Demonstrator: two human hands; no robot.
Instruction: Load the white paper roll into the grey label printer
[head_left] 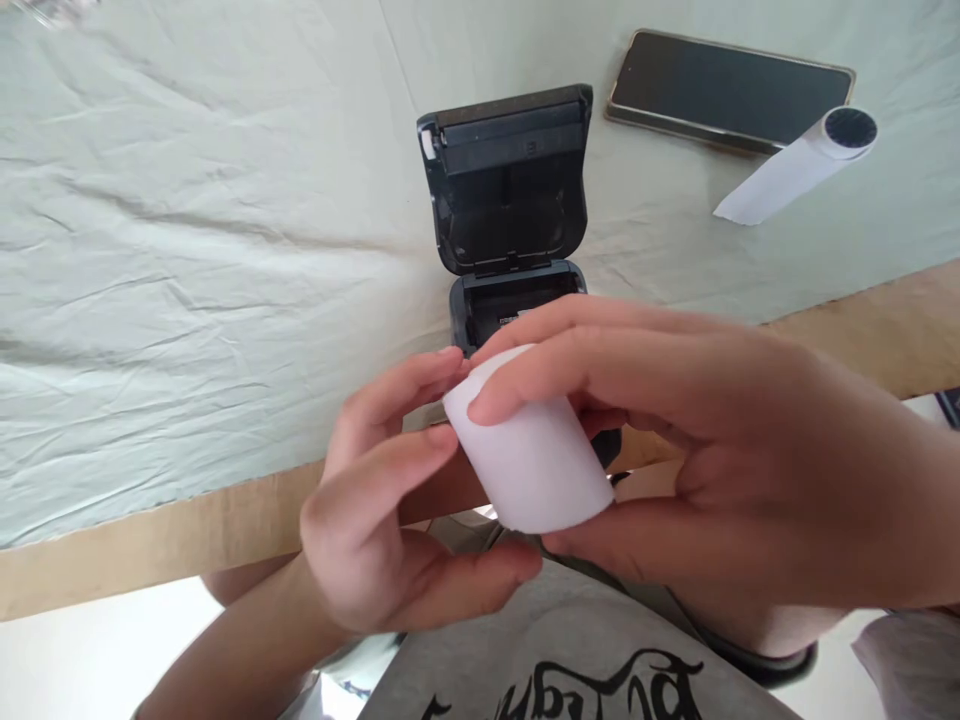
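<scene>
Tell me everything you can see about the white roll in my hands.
The white roll is a short, plain cylinder with a smooth, matte, paper-like surface. It is tilted, its upper end leaning left in the picture. Its end faces are out of view, so no core shows. The right hand holds it, reaching across its upper part; the left hand is at its left edge. The open black device lies beyond it.

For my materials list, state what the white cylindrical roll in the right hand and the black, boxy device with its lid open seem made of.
White cylindrical roll: probably paper, smooth and matte; its even surface shows soft shading without glare.

Black, boxy device: likely hard plastic, slightly glossy; its lid has crisp, moulded-looking edges and faint highlights.
</scene>
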